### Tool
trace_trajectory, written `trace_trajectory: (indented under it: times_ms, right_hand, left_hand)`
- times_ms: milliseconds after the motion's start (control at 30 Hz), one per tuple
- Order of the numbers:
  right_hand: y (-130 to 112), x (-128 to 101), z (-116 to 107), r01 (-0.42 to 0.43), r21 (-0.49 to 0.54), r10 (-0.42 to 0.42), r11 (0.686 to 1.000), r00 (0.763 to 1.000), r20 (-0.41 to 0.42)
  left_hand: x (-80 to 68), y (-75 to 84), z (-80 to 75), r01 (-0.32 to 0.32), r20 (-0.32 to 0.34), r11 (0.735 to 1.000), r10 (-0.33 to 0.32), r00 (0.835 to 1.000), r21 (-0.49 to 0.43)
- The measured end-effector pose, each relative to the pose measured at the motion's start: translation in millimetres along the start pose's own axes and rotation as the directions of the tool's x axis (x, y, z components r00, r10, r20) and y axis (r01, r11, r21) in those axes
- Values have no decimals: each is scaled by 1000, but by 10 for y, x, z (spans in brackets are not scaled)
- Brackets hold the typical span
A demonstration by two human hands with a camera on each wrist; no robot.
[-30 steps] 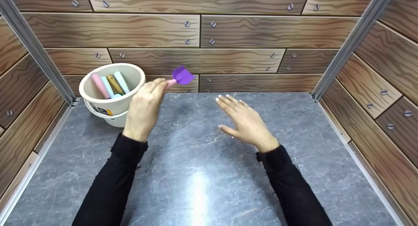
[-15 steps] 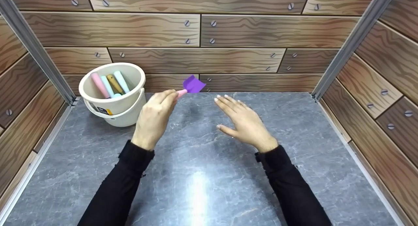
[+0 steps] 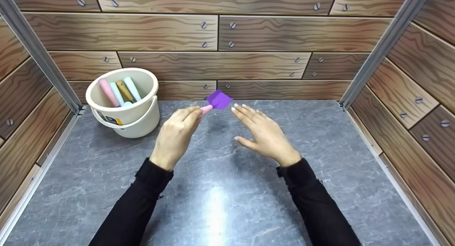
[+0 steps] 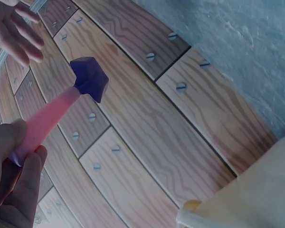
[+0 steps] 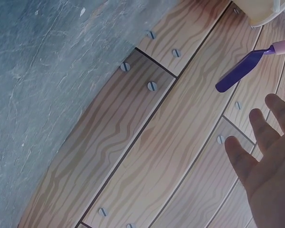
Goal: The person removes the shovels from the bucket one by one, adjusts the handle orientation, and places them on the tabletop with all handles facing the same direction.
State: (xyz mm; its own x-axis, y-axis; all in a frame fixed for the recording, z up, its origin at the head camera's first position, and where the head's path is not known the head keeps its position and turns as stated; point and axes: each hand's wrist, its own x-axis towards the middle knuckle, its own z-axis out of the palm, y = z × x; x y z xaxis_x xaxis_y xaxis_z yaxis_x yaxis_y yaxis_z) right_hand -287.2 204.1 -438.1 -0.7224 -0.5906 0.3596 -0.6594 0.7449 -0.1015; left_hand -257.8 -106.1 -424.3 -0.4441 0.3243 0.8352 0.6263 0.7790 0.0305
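My left hand (image 3: 177, 134) grips the pink handle of a small toy shovel (image 3: 219, 99) and holds it up over the table. In the left wrist view the thumb and fingers pinch the handle near its end, and the purple shovel blade (image 4: 91, 78) points away from the hand. My right hand (image 3: 266, 134) is held above the table to the right, fingers straight and thumb apart, with nothing in it. Its fingertips are close to the blade in the head view. From the right wrist the blade shows edge-on, beyond the spread fingers (image 5: 264, 130).
A cream bucket (image 3: 142, 123) with a hanging handle stands at the back left of the grey marbled table (image 3: 199, 189). Several pink, light blue and brown handles (image 3: 129, 89) stick up inside it. Wood-patterned walls (image 3: 263, 64) enclose the back and sides.
My left hand has moved right and toward me with the shovel, away from the bucket. The blade is now lower and nearer my right hand, which has barely shifted.
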Motion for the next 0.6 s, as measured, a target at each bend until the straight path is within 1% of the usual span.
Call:
trace_trajectory:
  times_ms: [100,400,500,600]
  right_hand:
    - [-5,-4,-1,12,1,-12,1000,1000,-9]
    - [-9,-2,39,37,6,-36,999,999,-24]
    - [-15,3,62,44,23,-43,999,999,-26]
    - [-26,9,86,48,61,-46,997,998,-32]
  left_hand:
    - [-26,23,40,-9,-3,1000,9,1000,-17]
    - [-111,104,128,-43,11,999,44,999,-24]
    - [-133,127,163,-64,12,998,64,998,-26]
    - [-155,149,199,-84,8,996,85,996,-25]
